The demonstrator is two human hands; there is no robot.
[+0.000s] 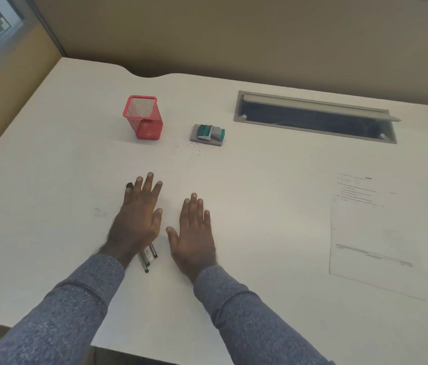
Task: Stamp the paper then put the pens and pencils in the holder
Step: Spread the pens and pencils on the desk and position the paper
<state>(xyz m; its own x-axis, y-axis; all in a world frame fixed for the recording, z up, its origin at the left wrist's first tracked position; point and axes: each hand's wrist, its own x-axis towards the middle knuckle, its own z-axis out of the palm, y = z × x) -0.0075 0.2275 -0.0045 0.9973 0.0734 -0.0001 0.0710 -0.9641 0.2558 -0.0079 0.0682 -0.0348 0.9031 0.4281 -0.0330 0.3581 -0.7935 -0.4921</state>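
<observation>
Both hands flat, holding nothing.
Left hand (139,219) lies over pens (147,256), lower centre; right hand (194,233) beside it. Holder (143,117) and stamp (207,134) upper centre; paper (365,233) at right.

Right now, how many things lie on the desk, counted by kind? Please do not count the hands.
Holder: 1
Stamp: 1
Paper: 1
Pens or pencils: at least 3 ends show; the left hand covers the rest
Total: at least 6
</observation>
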